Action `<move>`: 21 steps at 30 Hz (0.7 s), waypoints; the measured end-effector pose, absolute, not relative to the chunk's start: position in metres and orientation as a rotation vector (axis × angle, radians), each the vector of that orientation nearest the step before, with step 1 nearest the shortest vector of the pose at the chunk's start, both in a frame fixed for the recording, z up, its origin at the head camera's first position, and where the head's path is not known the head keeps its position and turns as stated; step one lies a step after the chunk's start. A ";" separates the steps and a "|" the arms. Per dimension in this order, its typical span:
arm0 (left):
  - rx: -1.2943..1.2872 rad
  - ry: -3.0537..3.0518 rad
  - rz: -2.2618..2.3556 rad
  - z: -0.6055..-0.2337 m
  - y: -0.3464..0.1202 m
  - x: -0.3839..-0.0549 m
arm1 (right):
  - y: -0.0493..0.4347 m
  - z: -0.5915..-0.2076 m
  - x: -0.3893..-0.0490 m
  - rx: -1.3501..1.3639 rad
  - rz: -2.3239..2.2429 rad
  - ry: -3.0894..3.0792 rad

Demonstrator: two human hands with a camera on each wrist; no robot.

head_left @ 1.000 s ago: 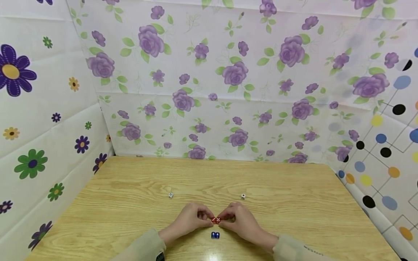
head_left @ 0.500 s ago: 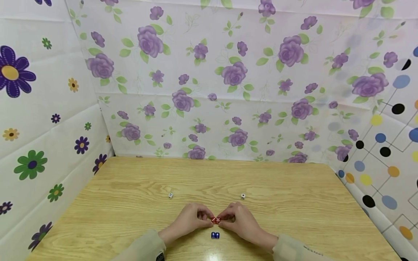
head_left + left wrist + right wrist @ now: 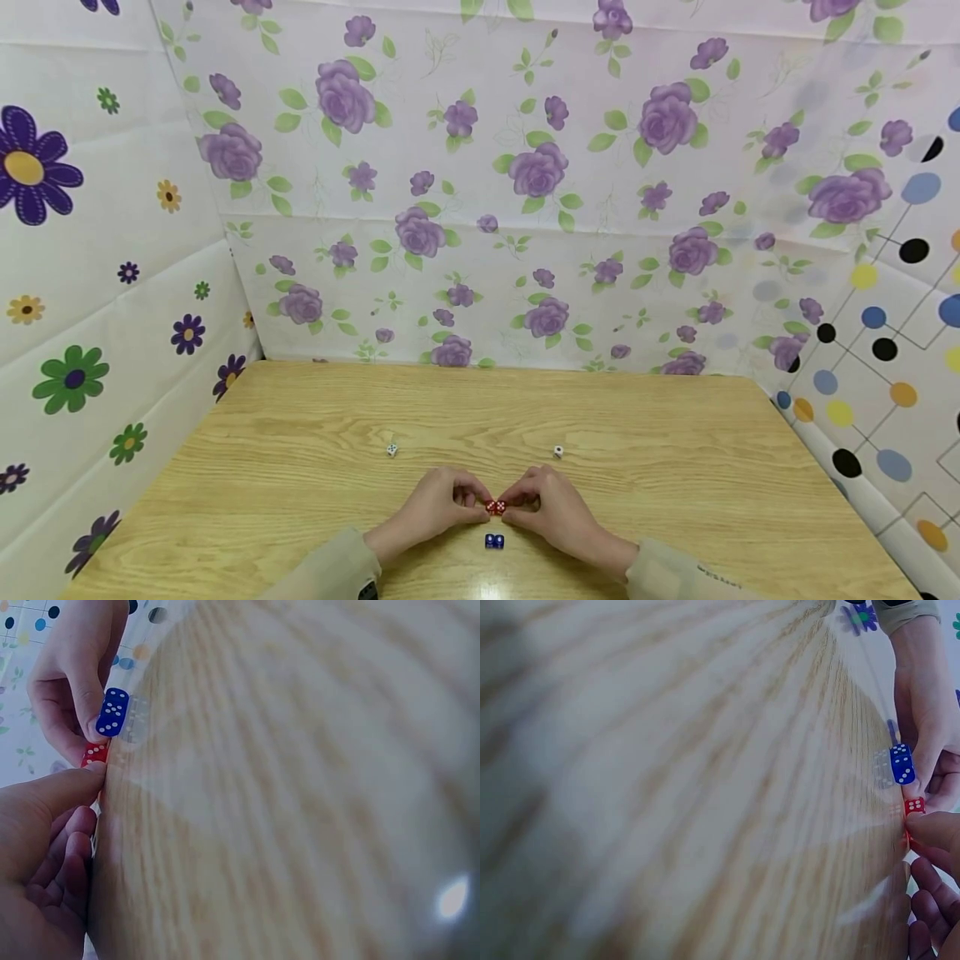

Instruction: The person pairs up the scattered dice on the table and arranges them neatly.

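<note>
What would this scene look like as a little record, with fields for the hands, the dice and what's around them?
Left hand: pinches the left red die
Right hand: pinches the right red die
Red pair: side by side, between the hands
Blue dice: two, side by side, nearer the person than the red pair
White dice: two, well apart, beyond the hands
Table: wood-grained
Back cloth: white, with purple flowers

Almost no visible change.
</note>
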State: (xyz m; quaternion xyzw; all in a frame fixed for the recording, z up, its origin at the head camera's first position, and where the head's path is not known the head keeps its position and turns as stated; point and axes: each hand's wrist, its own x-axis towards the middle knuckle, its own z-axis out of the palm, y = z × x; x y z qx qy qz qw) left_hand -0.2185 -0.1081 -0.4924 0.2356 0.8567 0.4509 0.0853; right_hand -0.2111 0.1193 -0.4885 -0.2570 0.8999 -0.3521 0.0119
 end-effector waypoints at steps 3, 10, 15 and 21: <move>0.706 2.558 1.341 -0.492 -0.108 -0.218 | 0.119 -0.489 -0.211 -0.801 -1.098 2.806; 0.715 2.568 1.331 -0.492 -0.109 -0.218 | 0.119 -0.490 -0.212 -0.798 -1.099 2.802; 0.716 2.576 1.321 -0.491 -0.108 -0.218 | 0.120 -0.489 -0.211 -0.794 -1.103 2.796; 0.723 2.572 1.317 -0.492 -0.108 -0.218 | 0.120 -0.490 -0.212 -0.794 -1.103 2.798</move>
